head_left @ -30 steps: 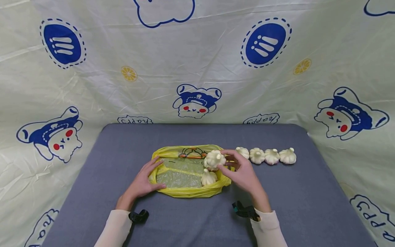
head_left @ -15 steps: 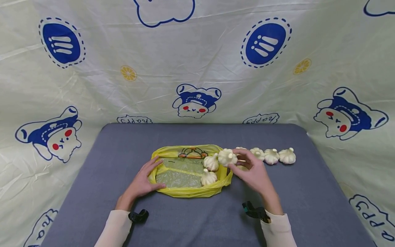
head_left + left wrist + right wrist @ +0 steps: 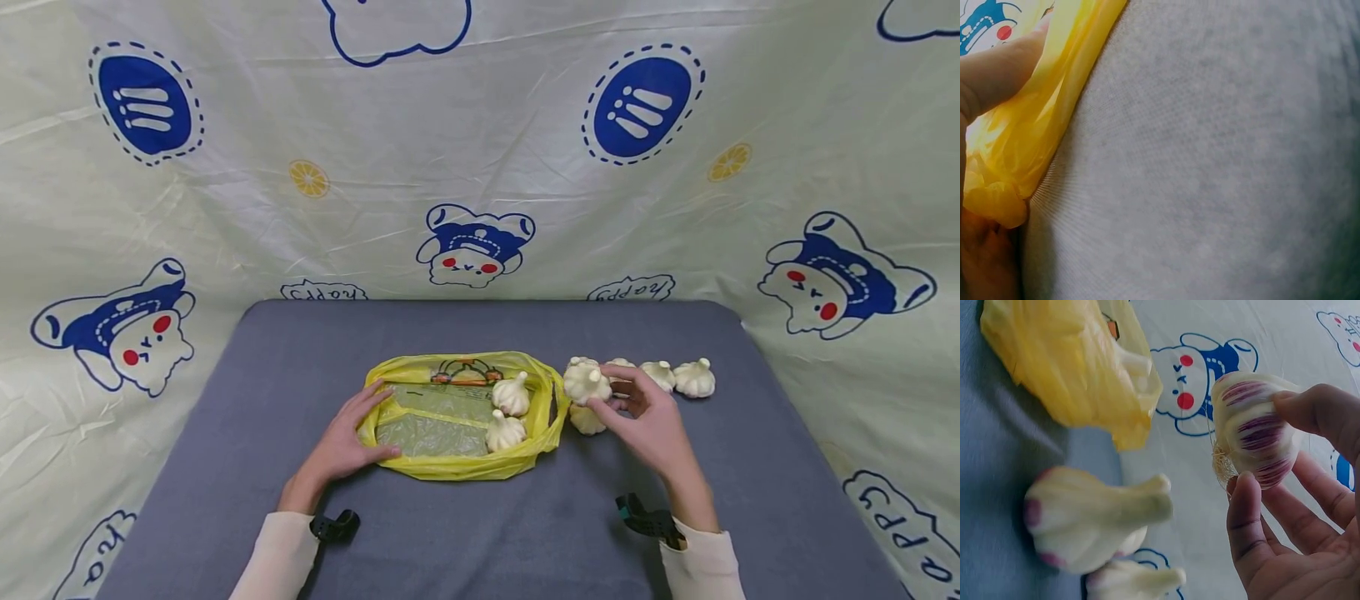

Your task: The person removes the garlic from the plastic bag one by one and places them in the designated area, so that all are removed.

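My right hand (image 3: 648, 421) holds a garlic bulb (image 3: 587, 383) up between thumb and fingers, just right of the yellow plastic bag (image 3: 472, 469). Purple streaks and a root tuft show on this garlic bulb (image 3: 1257, 428) in the right wrist view. The bag lies with its mouth spread wide. Two garlic bulbs, a rear one (image 3: 510, 395) and a front one (image 3: 506, 432), sit at its right end. My left hand (image 3: 341, 437) grips the bag's left end, thumb and fingers over the rim; the left wrist view shows its thumb (image 3: 1004, 75) against the yellow plastic.
Below the held bulb, another garlic bulb (image 3: 587, 420) stands on the grey cloth table (image 3: 465, 550). A row of several bulbs runs rightward, ending at a garlic bulb (image 3: 695, 378); the hand partly covers the row. Behind the table hangs a printed curtain (image 3: 375, 233).
My right hand has carried its garlic bulb rightward from over the bag to beyond its right edge, uncovering the rear bulb in the bag. My left hand stays on the bag's left end.
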`<state>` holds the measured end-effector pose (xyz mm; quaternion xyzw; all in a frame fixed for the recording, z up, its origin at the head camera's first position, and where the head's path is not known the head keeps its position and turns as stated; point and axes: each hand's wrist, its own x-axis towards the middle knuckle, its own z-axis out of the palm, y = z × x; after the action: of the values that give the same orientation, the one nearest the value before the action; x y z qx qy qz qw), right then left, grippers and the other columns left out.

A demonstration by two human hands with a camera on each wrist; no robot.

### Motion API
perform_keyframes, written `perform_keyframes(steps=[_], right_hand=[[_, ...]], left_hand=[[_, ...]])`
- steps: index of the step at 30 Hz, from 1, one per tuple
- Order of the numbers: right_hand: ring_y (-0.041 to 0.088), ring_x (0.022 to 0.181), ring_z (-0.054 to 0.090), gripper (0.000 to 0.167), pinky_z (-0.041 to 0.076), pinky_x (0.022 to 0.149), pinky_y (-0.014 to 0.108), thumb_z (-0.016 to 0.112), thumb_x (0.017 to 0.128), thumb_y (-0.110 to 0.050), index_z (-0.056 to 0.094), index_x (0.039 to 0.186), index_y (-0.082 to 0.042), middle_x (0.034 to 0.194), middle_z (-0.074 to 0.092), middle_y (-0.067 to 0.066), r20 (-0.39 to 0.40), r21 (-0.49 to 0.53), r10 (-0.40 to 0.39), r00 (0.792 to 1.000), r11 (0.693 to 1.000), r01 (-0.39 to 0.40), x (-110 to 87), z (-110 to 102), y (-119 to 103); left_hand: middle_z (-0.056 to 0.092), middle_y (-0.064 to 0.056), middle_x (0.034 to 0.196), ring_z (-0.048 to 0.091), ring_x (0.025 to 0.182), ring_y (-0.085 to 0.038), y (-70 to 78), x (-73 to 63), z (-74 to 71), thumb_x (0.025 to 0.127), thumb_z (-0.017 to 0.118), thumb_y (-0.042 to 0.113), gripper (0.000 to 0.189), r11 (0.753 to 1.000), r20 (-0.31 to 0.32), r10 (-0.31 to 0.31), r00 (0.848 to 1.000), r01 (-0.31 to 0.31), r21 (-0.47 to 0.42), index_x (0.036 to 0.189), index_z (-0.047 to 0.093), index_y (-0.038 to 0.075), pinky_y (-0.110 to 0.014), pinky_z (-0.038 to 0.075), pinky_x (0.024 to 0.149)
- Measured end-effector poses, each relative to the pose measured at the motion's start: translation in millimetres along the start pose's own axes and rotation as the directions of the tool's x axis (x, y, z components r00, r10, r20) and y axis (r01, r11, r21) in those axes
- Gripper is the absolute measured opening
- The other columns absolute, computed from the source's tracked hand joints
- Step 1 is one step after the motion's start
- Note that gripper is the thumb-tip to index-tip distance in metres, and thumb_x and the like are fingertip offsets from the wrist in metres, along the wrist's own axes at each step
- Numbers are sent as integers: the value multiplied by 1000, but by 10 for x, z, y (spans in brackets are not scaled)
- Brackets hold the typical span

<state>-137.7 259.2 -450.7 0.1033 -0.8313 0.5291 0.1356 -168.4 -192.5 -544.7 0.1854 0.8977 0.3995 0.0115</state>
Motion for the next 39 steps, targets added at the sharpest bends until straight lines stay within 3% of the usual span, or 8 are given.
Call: perform_keyframes(steps=[7, 15, 22, 24, 32, 39], right_hand=[[-1, 93, 64, 47, 53, 76, 12, 79, 88, -1, 63, 132, -3, 131, 62, 5, -58, -70, 19, 998, 997, -23, -80, -175, 43], [-6, 97, 62, 48, 51, 78, 8, 80, 87, 1, 63, 132, -1, 128, 63, -4, -149, -123, 31, 988, 991, -49, -154, -364, 176], [-12, 97, 61, 45, 51, 76, 7, 79, 90, -7, 62, 131, -1, 118, 57, -25, -140, -163, 107, 984, 978, -129, -267, -444, 319], [-13, 98, 59, 45, 51, 75, 7, 79, 91, -11, 62, 132, -2, 117, 55, -25, -129, -176, 136, 982, 972, -157, -299, -451, 372], [-15, 98, 56, 45, 49, 77, 6, 77, 95, -21, 61, 133, -4, 129, 58, 6, -95, -223, 207, 974, 949, -224, -338, -436, 556], [-18, 96, 54, 47, 51, 76, 8, 76, 95, -24, 59, 135, -4, 136, 57, 16, -65, -206, 257, 964, 942, -265, -313, -413, 678]], left_hand=[[33, -14, 167, 28, 152, -46, 35, 1, -20, 79, 88, 38, 90, 1000, 2, 0, 1000, 0, -18, 155, 48, 12, -73, 25, 116], [32, -14, 167, 28, 152, -46, 37, -5, -20, 79, 88, 38, 90, 1000, 3, -6, 1000, 6, -8, 155, 47, 12, -73, 26, 116], [32, -13, 168, 27, 153, -44, 21, 0, -11, 79, 88, 39, 90, 1000, 4, -5, 1000, 5, -11, 155, 48, 13, -72, 26, 117], [32, -13, 168, 27, 153, -44, 22, 0, -11, 79, 88, 39, 90, 1000, 5, -4, 1000, 4, -12, 155, 48, 13, -72, 26, 117], [32, -13, 168, 27, 153, -45, 42, -1, -24, 80, 87, 39, 89, 1000, 10, -9, 1000, 9, -12, 155, 48, 13, -73, 26, 116], [32, -12, 168, 27, 153, -45, 37, 1, -20, 80, 87, 41, 89, 1000, 13, -8, 1000, 8, 1, 155, 47, 14, -73, 26, 116]])
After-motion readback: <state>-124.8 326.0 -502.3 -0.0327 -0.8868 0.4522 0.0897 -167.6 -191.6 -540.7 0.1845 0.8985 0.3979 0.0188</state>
